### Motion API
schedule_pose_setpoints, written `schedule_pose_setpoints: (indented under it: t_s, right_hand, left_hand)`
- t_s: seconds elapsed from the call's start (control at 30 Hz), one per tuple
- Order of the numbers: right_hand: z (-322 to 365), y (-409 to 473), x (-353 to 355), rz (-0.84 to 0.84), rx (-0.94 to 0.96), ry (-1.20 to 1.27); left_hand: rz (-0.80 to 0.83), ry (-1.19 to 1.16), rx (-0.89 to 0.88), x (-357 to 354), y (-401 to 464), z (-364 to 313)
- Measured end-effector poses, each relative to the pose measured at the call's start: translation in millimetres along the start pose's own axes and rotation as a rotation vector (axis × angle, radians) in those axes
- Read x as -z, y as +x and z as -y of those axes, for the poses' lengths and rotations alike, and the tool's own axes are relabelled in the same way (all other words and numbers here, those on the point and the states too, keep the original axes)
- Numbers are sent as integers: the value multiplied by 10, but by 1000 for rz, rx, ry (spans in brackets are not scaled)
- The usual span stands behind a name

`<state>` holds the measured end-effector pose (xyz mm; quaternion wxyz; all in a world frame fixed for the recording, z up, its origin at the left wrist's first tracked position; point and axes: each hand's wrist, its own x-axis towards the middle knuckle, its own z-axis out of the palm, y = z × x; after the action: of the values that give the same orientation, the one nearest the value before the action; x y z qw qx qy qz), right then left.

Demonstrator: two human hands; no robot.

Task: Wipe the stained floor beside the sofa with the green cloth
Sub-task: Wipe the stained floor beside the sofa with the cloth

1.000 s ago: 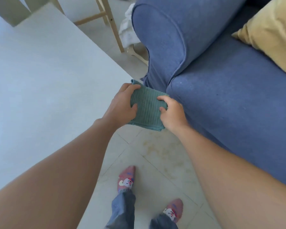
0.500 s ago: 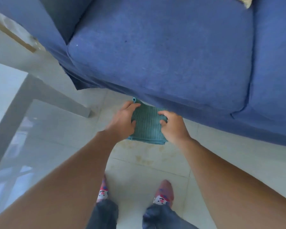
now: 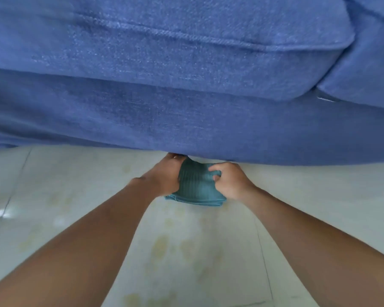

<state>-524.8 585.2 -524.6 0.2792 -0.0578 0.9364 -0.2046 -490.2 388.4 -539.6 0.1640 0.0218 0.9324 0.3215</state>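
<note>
A folded green cloth (image 3: 196,189) is held low over the pale tiled floor, right at the foot of the blue sofa (image 3: 186,85). My left hand (image 3: 164,176) grips its left side and my right hand (image 3: 230,181) pinches its right top edge. Whether the cloth touches the tiles I cannot tell. Yellowish stains (image 3: 162,247) are scattered on the floor between my forearms and to the left, nearer to me than the cloth.
The sofa front fills the upper half of the view, its lower edge just above the floor. A seat cushion seam (image 3: 319,91) shows at the right. Tile joints (image 3: 263,251) run across the floor. A bright glare spot (image 3: 2,212) lies at the far left.
The view has dropped much closer to the floor and sofa. Both hands have carried the cloth down near the tiles at the sofa's base; my feet and the table are out of view.
</note>
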Motion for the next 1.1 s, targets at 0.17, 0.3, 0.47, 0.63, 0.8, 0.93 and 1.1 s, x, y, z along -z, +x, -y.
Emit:
schedule_pose_setpoints:
  t_s: [0.17, 0.3, 0.47, 0.63, 0.8, 0.93, 1.1]
  right_hand:
    - [-277, 237, 46, -84, -5, 22]
    - [-353, 43, 39, -143, -92, 114]
    - [-507, 48, -25, -148, -102, 79]
    - [-580, 0, -25, -193, -133, 57]
    - [-528, -36, -259, -313, -58, -160]
    - [-531, 5, -307, -391, 103, -369]
    - [-389, 74, -498, -212, 156, -384]
  left_hand:
    - [-14, 53, -21, -169, 399, -21]
    - [10, 44, 46, -261, 337, -238]
    - [20, 108, 49, -444, 398, -297]
    - [75, 197, 38, -514, 242, -391]
    - [79, 311, 10, -356, 236, -291]
    - [146, 644, -52, -80, 171, -155]
    - [281, 841, -84, 239, 132, -40]
